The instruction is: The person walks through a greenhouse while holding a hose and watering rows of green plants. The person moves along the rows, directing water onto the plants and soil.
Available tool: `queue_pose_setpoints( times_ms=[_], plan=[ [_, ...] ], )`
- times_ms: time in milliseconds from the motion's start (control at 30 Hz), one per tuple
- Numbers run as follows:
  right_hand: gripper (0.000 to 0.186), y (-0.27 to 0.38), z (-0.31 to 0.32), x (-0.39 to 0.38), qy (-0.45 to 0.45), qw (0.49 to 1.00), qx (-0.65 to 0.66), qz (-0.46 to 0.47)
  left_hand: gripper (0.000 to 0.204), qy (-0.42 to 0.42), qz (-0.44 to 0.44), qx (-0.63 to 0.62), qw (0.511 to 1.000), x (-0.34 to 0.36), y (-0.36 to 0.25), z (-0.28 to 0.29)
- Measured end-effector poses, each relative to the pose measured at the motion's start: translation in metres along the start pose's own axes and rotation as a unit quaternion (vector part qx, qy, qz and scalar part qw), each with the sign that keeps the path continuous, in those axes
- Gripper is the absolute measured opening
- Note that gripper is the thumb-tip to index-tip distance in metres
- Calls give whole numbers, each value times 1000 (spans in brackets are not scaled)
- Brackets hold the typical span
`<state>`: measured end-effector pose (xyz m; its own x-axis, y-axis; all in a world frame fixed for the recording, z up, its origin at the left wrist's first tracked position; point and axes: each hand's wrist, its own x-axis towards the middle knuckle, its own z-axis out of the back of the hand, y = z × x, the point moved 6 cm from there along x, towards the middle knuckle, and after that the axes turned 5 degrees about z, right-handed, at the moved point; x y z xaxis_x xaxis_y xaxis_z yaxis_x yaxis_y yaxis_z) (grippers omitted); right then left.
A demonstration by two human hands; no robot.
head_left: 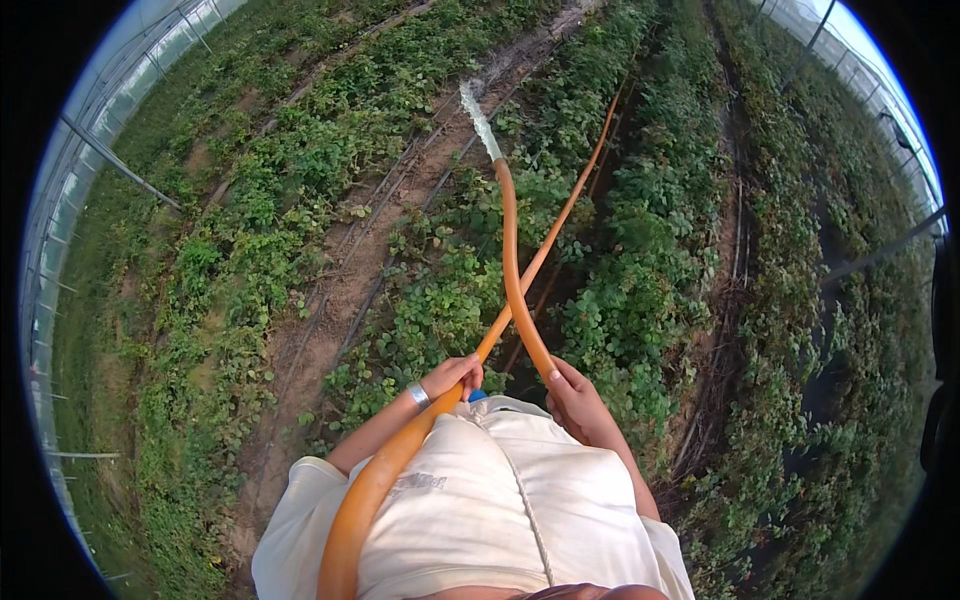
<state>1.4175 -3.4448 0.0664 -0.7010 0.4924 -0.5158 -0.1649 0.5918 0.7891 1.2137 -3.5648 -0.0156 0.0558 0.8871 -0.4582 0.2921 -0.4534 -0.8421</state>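
Observation:
An orange hose runs up my body, away over the plants and crosses itself in front of me. My left hand, with a light band on its wrist, is closed on the hose at my waist, over the length coming up past my white shirt. My right hand grips the other length, whose end points forward and sprays a white stream of water toward a dirt strip between plant rows. A cord hangs down the front of my shirt.
Rows of leafy green plants stretch ahead and to both sides, divided by bare soil strips with thin dark drip lines. Dark sheeting shows between rows at the right. Metal posts and frames of a translucent tunnel greenhouse run along both edges.

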Motion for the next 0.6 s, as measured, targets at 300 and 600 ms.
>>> queue_pose_setpoints(
  times_ms=[300,600],
  plan=[
    [46,-121,-106,-88,-14,999,-40,-5,54,8,-18,-13,1000,-159,103,20],
    [47,-217,-197,-181,-11,999,-41,-35,55,-27,20,-48,998,-335,190,30]
  ],
)
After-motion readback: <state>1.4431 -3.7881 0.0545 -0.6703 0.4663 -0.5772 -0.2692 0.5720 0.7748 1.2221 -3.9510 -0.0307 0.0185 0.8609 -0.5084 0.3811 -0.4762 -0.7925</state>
